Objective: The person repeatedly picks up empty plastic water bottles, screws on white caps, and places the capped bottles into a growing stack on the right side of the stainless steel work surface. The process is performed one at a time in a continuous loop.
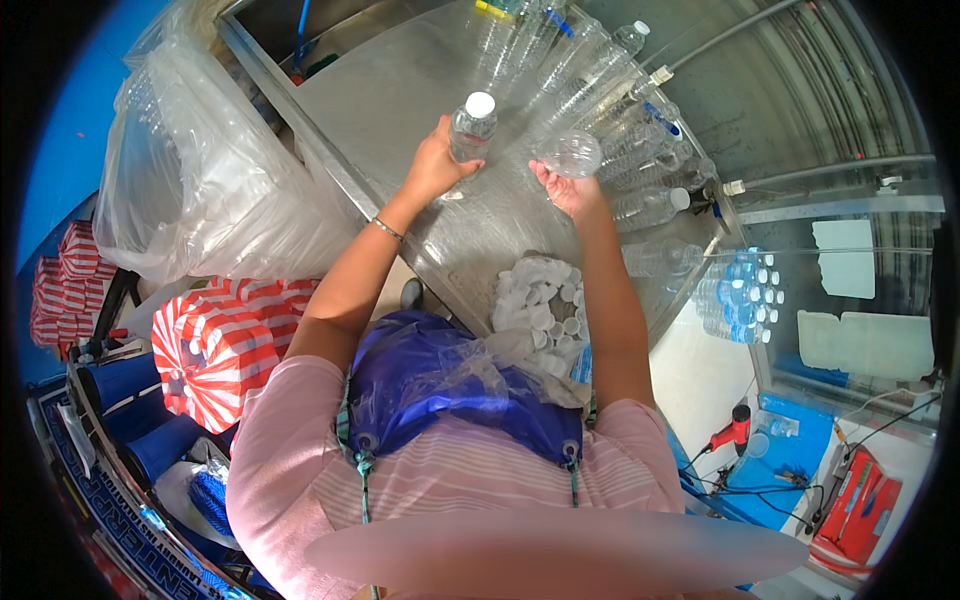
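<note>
My left hand (442,161) grips a clear plastic bottle (471,139) with a white cap, held upright over a stainless steel worktop (390,97). My right hand (571,193) is around another clear plastic bottle (574,154), whose round end faces up; whether it has a cap is hidden. Several clear bottles (570,67) stand along the worktop's right side, some with white caps. Nearer to me, a clear plastic bag (536,296) holds many loose white caps. A blue apron (457,382) covers my front.
A large translucent bag (202,165) stands left of the worktop. Red-and-white striped bags (225,337) sit below it. Shrink-wrapped bottles (739,296) stand at the right. A red heat gun (731,431) lies on a blue surface with cables, near a red case (859,506).
</note>
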Demonstrator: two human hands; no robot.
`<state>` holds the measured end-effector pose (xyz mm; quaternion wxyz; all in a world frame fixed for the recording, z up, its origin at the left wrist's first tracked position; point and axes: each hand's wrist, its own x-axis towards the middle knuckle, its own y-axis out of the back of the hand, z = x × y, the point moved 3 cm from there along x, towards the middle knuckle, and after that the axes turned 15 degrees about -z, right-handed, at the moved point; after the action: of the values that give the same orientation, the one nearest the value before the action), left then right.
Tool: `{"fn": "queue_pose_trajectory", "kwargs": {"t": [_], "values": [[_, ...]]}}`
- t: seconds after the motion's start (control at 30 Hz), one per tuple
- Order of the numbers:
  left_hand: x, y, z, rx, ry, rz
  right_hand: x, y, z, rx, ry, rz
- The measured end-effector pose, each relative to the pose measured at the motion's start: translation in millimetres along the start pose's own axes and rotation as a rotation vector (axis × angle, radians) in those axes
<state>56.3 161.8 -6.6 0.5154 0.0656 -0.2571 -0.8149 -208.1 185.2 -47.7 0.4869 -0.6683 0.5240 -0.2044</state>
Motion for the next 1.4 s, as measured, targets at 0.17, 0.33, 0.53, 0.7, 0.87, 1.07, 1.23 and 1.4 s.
{"fn": "queue_pose_trajectory", "kwargs": {"t": [0.17, 0.33, 0.53, 0.7, 0.87, 1.07, 1.23, 1.4], "values": [[-0.1, -2.7, -3.6, -0.011, 0.015, 0.004, -10.5, 1.1, -16.1, 0.207, 0.077, -0.146], [1.7, -4.0, -5.3, -0.032, 0.008, -0.010, -30.2, -59.9, -38.0, -0.101, 0.136, -0.058], [-0.2, -2.3, 0.4, 0.004, -0.019, 0.010, -41.1, -112.6, -43.4, -1.036, 0.217, 0.318], [-1.2, -2.8, 5.7, -0.041, -0.018, 0.018, -22.6, -104.8, -36.2, -1.782, 0.583, 0.504], [-6.8, -2.3, 18.5, 0.019, -0.049, 0.040, -13.5, -107.0, -26.0, -1.940, 0.847, 0.603], [-26.9, -13.9, 59.8, -0.065, -0.141, -0.178, -57.4, -147.9, -1.5, -1.860, 1.089, 0.351], [-46.1, -43.9, 100.5, -1.198, 0.031, -0.918, -75.4, -142.8, 21.4, -0.432, 0.763, -0.207], [-42.4, -32.0, 117.7, -0.628, -0.048, -0.906, -118.1, -150.4, 11.3, -1.377, 0.691, 0.269]]}}
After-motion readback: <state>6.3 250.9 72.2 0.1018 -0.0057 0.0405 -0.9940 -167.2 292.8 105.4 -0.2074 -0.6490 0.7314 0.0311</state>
